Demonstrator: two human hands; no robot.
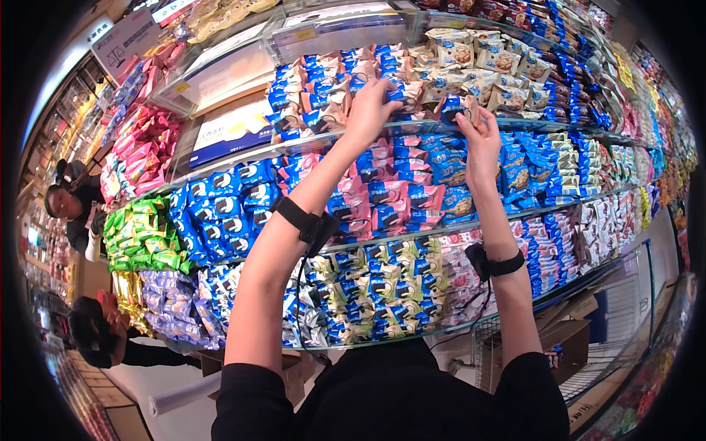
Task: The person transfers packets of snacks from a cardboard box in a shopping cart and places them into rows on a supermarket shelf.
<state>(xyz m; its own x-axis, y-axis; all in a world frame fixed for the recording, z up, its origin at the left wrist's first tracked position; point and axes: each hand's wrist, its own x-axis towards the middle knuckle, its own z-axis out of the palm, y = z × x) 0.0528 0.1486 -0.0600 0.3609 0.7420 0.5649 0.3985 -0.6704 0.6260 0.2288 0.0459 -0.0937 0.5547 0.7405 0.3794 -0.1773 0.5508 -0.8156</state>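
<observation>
My right hand (481, 140) pinches a small blue-and-tan snack packet (456, 109) between thumb and fingertips, just above the front glass edge of the upper shelf tier. To its left, my left hand (376, 105) reaches into the rows of matching blue-and-tan packets (325, 99). Its thumb and fingers are at one packet (407, 95) in the row; whether they grip it is hard to see. Tan cookie packets (499, 58) fill the section right of these rows. Both forearms wear black straps, the left strap (300, 218) and the right strap (499, 266), with cables.
A glass divider (353, 131) runs along the tier's front. Below lie pink-and-blue packets (391, 204), blue packets (220, 193) and green packets (146, 234). A sign panel (229, 132) stands at left. Two people (77, 209) are at far left. A wire cart (606, 342) with cardboard boxes is at lower right.
</observation>
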